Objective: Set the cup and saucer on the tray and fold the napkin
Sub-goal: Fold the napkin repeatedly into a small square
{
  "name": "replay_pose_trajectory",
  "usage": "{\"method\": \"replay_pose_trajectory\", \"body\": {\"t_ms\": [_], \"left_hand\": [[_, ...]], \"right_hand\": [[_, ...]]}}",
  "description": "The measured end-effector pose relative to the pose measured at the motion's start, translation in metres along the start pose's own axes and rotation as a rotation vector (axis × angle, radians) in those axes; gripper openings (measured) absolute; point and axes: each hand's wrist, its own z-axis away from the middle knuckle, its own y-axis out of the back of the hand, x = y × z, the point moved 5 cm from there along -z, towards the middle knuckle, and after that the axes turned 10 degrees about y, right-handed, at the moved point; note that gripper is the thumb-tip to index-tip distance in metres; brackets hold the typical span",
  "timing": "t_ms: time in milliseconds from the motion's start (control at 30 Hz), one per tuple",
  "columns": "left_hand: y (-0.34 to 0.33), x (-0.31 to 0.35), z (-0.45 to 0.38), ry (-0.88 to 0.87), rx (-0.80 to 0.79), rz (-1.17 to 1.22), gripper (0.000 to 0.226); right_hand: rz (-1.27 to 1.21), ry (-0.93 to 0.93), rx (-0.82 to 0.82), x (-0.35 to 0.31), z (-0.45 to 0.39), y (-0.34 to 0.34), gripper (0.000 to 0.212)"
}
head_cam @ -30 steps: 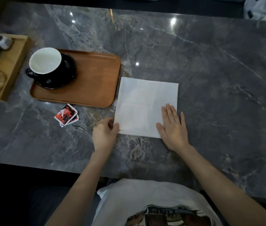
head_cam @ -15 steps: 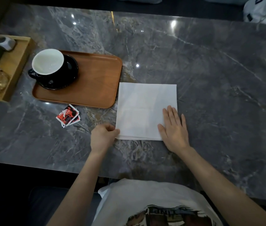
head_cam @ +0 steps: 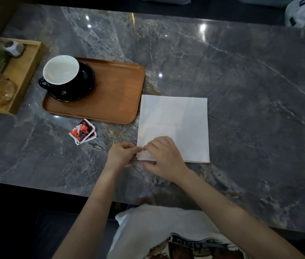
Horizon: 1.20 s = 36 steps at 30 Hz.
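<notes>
Currently: white napkin [head_cam: 174,126] flat on marble desk [head_cam: 241,90], right of wooden tray [head_cam: 116,94]; both hands, left [head_cam: 121,156] and right [head_cam: 164,156], fingers pinching its near-left corner. Cup [head_cam: 61,71] on saucer [head_cam: 84,86], on tray.

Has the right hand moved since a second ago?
Yes. The right hand has slid left along the napkin from its near right corner to the near left corner, meeting the left hand.
</notes>
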Motion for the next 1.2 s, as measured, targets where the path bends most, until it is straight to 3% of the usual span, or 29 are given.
{"method": "replay_pose_trajectory", "body": {"t_ms": [300,433,533,667,767,933,1067,1200], "left_hand": [[0.000,-0.002,0.001,-0.081,-0.042,0.094,0.020],[0.000,-0.003,-0.002,-0.108,-0.004,0.089,0.036],[0.001,-0.002,-0.002,-0.152,0.012,0.006,0.042],[0.001,-0.002,0.001,-0.201,0.022,-0.056,0.032],[0.002,0.003,0.007,-0.291,0.110,-0.221,0.013],[-0.006,0.019,0.020,-0.556,0.356,-0.520,0.021],[-0.040,0.026,0.015,-0.835,0.325,-0.802,0.043],[-0.062,0.015,0.000,-0.804,0.265,-1.030,0.058]], "right_hand": [[0.070,-0.012,0.131,-0.001,0.004,-0.010,0.015],[0.090,0.003,0.233,-0.003,0.005,-0.004,0.017],[0.122,0.046,0.231,-0.005,0.004,-0.002,0.018],[0.217,0.100,0.167,-0.004,0.004,-0.010,0.022],[0.224,0.064,0.057,-0.002,0.003,-0.019,0.026],[-0.024,-0.009,-0.032,-0.004,0.008,-0.018,0.031],[-0.152,-0.169,0.090,0.016,0.014,-0.003,0.035],[0.106,-0.304,-0.058,0.040,0.021,-0.003,0.053]]}}
